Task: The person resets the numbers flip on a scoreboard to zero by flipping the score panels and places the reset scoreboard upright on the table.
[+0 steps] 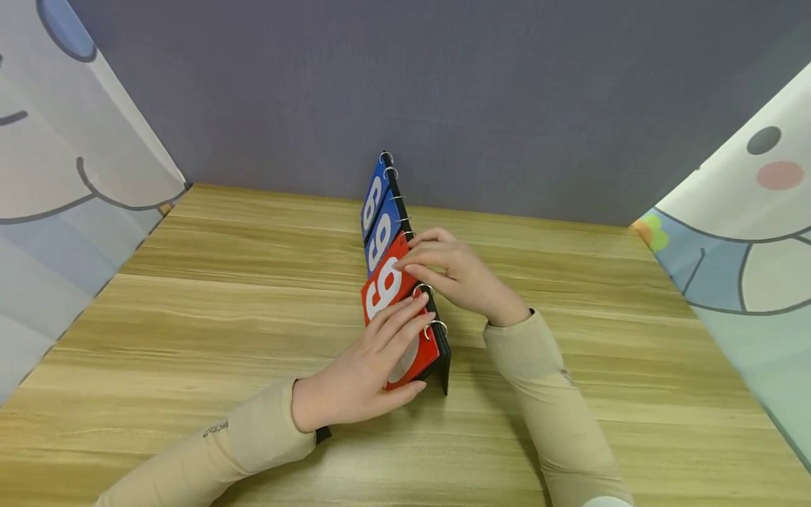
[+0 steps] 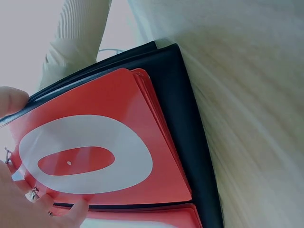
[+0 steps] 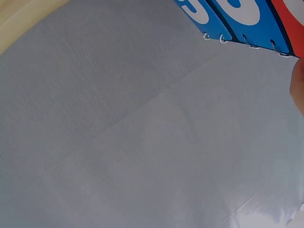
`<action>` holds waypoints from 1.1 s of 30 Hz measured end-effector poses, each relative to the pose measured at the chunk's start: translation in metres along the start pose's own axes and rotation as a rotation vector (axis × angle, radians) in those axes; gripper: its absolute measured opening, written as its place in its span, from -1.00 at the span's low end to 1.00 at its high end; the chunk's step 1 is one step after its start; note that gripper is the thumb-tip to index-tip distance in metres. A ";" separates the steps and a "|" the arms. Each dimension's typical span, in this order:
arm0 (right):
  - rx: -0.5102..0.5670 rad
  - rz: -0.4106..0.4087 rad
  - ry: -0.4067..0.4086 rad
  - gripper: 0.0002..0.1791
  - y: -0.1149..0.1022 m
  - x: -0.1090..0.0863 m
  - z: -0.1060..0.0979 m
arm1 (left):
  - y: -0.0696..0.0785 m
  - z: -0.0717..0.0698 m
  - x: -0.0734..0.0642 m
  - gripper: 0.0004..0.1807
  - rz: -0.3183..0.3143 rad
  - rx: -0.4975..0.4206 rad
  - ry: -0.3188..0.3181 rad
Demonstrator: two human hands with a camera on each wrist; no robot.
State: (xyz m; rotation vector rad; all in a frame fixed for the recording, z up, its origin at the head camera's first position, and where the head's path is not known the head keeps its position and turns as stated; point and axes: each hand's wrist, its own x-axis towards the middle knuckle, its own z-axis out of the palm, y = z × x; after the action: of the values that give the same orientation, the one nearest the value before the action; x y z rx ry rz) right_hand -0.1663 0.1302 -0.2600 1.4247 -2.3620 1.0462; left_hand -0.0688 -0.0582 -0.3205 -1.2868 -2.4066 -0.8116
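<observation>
"Red near card (image 2: 90,159), white 0 on its face: confirm the position of the scoreboard (image 1: 393,257)."

"It stands tented on the wooden table (image 1: 253,317), ring edge uppermost. The red end is nearer the person; the blue cards (image 1: 379,236) run away toward the grey backdrop (image 1: 443,91). Metal rings (image 3: 223,39) join the cards to the black backing (image 2: 183,104)."

"State of the left hand (image 1: 374,366)?"

"Fingers extended over the ring edge of the near card, thumb spread wide of them near the end of the board. It appears to serve as a steady."

"And the right hand (image 1: 459,271)?"

"Fingers bent, thumb and index finger close together at the ring edge of the far red card (image 1: 385,282). Whether they pinch that card or only touch it, I cannot tell."

"Which step is in hand?"

"Judged from the hand positions, adjustment of the red cards at their rings."

"Requirement for the next move?"

"Probably a single card separated cleanly from its stack and guided round the rings, with light pressure from the other hand. Caution: a hard push could shift the stand, and two cards may turn together."
</observation>
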 end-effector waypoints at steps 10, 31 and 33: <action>0.399 0.442 0.238 -0.64 0.003 -0.021 0.004 | -0.001 -0.001 0.001 -0.14 -0.001 -0.012 0.000; 0.982 0.921 -0.013 -0.37 0.039 -0.037 0.022 | 0.000 -0.001 -0.001 -0.14 -0.017 -0.021 -0.016; 1.015 0.917 -0.030 -0.38 0.039 -0.036 0.023 | 0.000 -0.001 -0.001 -0.14 -0.017 -0.017 -0.016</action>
State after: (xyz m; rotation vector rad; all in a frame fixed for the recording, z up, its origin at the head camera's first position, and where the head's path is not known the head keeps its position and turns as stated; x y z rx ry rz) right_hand -0.1760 0.1516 -0.3135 0.3358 -2.6115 2.7062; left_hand -0.0682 -0.0587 -0.3202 -1.2862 -2.4309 -0.8317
